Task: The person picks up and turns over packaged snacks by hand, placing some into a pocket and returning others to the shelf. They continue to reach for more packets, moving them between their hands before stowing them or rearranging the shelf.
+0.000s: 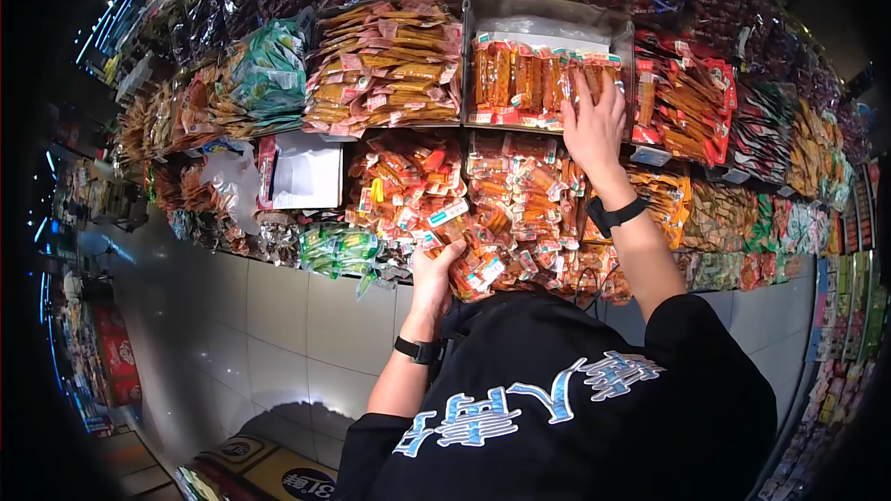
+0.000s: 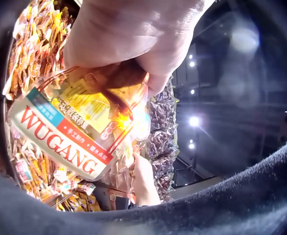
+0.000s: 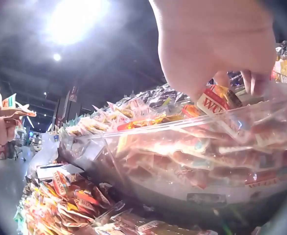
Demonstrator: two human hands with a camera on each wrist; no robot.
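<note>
My left hand [image 1: 432, 276] grips a bunch of clear snack packets [image 1: 475, 260] at the front of the display, thumb over the top. In the left wrist view one snack packet [image 2: 67, 137] shows a white WUGANG label and a yellow printed patch. My right hand [image 1: 597, 121] reaches over the upper clear bin, at the right end of a row of upright orange-brown snack packets [image 1: 520, 79]. A red-and-white labelled packet [image 3: 218, 102] stands tilted between its thumb and fingers in the right wrist view. The inner side of that grasp is partly hidden by the hand.
Clear bin walls [image 3: 182, 122] divide the display. Heaped pink-labelled packets [image 1: 385, 65] lie left of the row, red packets [image 1: 687, 97] to its right. Loose packets [image 1: 408, 181] fill the lower bins beside a white box [image 1: 306, 172]. A tiled floor [image 1: 278, 315] lies in front.
</note>
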